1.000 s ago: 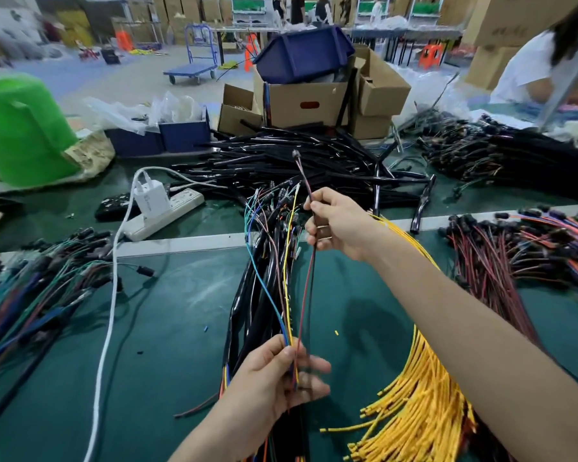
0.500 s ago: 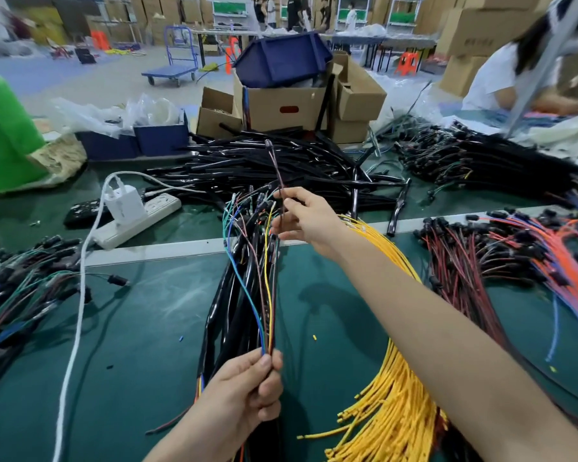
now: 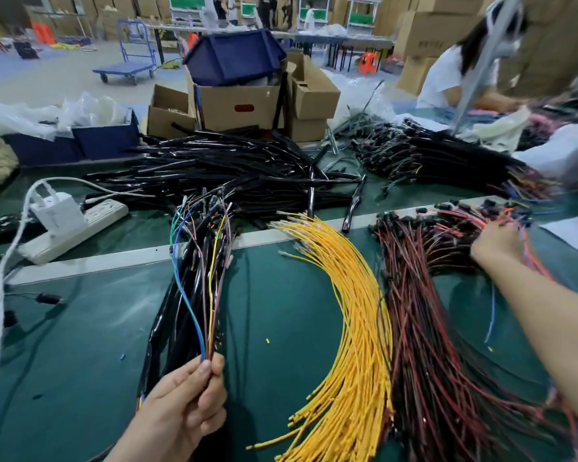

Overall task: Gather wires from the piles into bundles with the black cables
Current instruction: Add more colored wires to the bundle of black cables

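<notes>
- Wires [image 3: 197, 315], thin ones in blue, yellow and brown, rise from the left grip [image 3: 181, 411], whose thumb and fingers pinch their lower ends. They fan out over the black cables [image 3: 167, 335] lying lengthwise beneath them.
- Right grip [image 3: 496, 245] reaches far right into the orange wires [image 3: 464, 215]. It is blurred, so I cannot tell whether it holds any.
- Yellow wires [image 3: 357, 311] curve in a thick sheaf near the bundle. A dark red and black pile [image 3: 424, 328] touches their right side.
- Green matting covers the worktop [image 3: 281, 311], crossed by a pale strip [image 3: 114, 258].
- Beyond the strip lie a heap of black cable [image 3: 231, 171] and a white power strip [image 3: 80, 225] with a charger [image 3: 57, 208] plugged in.
- Cardboard boxes [image 3: 237, 105] stand at the back edge, one topped by a blue bin [image 3: 234, 55].
- Behind them are grey floor, a blue trolley [image 3: 127, 68] and stacked cartons [image 3: 437, 25]. A person in white [image 3: 447, 78] bends over the worktop at the right.
</notes>
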